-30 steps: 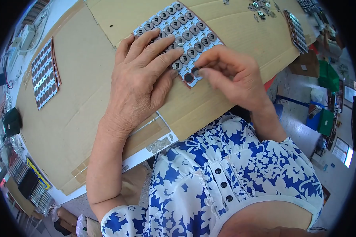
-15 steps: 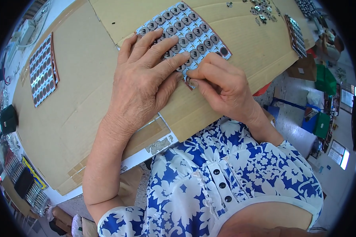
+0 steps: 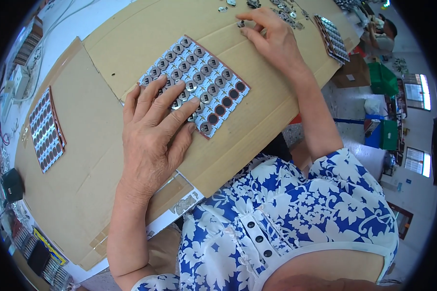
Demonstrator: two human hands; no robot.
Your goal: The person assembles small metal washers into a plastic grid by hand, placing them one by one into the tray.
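Observation:
A white circuit-board panel [image 3: 213,92] lies on the cardboard, set with rows of silver metal clips. Along its lower right edge, several dark round pads are bare, with one clip at the near corner. My left hand [image 3: 153,126] rests flat across the panel's left part, fingers spread, hiding some clips. My right hand [image 3: 274,41] is beyond the panel at the far side, beside a scatter of loose metal clips [image 3: 291,14]. Between its thumb and index fingertips is a small metal clip [image 3: 241,23].
Another stack of panels [image 3: 46,131] with dark round pads lies at the left. A stack of clip-filled panels [image 3: 331,39] sits near the far right edge. Cardboard [image 3: 92,160] covers the table. A person [image 3: 384,36] is beyond, near green bins [image 3: 383,80].
My right hand has left the panel's near corner and moved far, to the loose clips. The panel appears lower and further left in view, my left hand still on it.

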